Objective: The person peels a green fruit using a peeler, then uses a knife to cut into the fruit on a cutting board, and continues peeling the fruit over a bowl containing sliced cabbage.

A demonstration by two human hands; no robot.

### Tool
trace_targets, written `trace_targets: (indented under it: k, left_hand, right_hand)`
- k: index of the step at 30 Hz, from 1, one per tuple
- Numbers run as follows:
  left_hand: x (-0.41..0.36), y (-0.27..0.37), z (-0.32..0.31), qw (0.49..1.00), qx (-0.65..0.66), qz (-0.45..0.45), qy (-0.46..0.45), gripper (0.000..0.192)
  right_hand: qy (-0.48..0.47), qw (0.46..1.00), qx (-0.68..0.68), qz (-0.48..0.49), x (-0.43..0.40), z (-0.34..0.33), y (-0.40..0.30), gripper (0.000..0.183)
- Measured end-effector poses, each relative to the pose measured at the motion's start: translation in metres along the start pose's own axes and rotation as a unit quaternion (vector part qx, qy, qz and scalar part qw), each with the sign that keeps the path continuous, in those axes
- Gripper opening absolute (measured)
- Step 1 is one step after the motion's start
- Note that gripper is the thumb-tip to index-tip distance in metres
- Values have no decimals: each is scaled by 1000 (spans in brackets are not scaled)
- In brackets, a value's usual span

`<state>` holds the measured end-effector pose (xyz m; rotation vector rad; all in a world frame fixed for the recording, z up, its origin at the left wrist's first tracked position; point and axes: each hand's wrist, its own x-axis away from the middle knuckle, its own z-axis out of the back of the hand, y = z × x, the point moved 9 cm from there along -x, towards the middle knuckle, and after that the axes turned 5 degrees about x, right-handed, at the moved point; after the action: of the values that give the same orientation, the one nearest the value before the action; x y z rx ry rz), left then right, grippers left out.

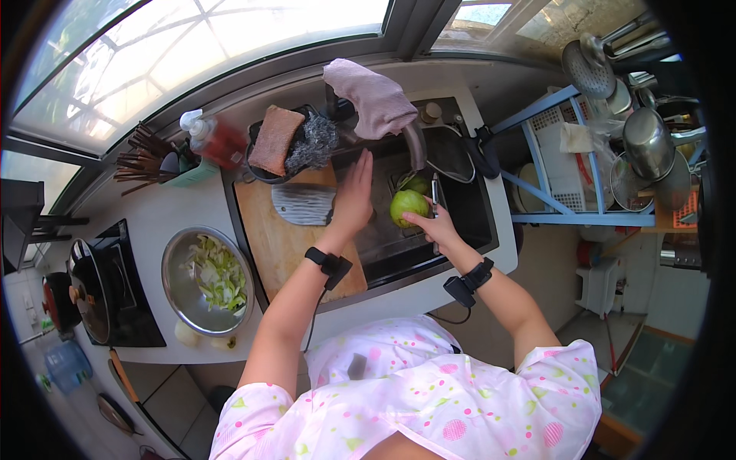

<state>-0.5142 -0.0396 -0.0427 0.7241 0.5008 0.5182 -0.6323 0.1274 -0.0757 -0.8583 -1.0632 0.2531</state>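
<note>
My right hand (441, 230) grips a round green fruit or vegetable (409, 208) above the sink, together with a slim metal peeler (435, 195) standing upright along the fingers. Over the sink's left part, my left hand (355, 195) is stretched out flat with nothing in it. Beneath and beside that hand lies a wooden cutting board (259, 241), laid across the left of the dark sink (397, 256). A broad grey knife blade (303, 204) with a hole rests on the board, its handle hidden by my left hand. Something green (417, 183) shows behind the held piece.
On the left, a steel bowl (172, 287) holds chopped pale-green vegetables. A pink cloth (374, 100) hangs over the tap. A sponge (277, 140), steel wool (313, 141), soap bottle (218, 141) and chopsticks (141, 158) stand behind. A blue rack (581, 218) is at right.
</note>
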Motion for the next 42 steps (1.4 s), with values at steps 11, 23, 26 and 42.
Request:
trace_targets:
  k: [11, 23, 26, 42]
  left_hand:
    - [-34, -12, 34, 999, 19, 0, 39, 72]
    - [101, 11, 62, 949, 251, 184, -53, 79]
    - [144, 41, 71, 898, 364, 227, -94, 88]
    - [313, -3, 251, 806, 493, 246, 215, 60]
  right_hand:
    - [36, 999, -20, 29, 35, 30, 6, 77]
    - [36, 992, -120, 27, 68, 23, 6, 51]
    - [-96, 989, -114, -6, 93, -24, -14, 46]
    - [-372, 914, 122, 110, 209, -297, -70, 50]
